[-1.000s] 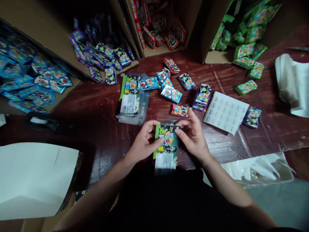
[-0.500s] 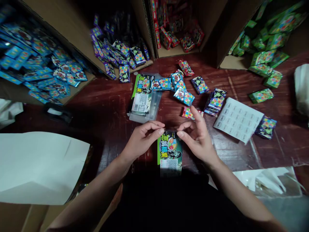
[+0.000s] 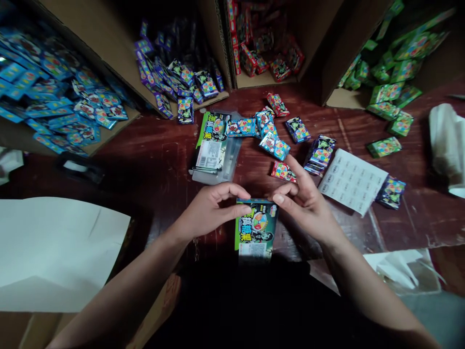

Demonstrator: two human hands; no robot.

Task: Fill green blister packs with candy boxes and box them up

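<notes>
Head view: left hand (image 3: 209, 211) and right hand (image 3: 307, 203) are close together over the dark red wooden worktop (image 3: 152, 165). The fingertips of each are pinched on a top corner of the flat green-and-black printed packet in clear plastic (image 3: 256, 230). It lies between both hands, lower end toward the body. Small red printed box (image 3: 283, 171) just beyond right hand's fingers. White sticker sheet (image 3: 354, 179) near, right of right hand. Second clear packet with green card (image 3: 214, 145) beyond left hand. Loose small colourful boxes (image 3: 276, 145) scattered beyond both. Large white paper sheet (image 3: 54, 247) well left of left hand. Open cardboard cartons (image 3: 109, 58) of blue, purple, red, green boxes farthest out.
</notes>
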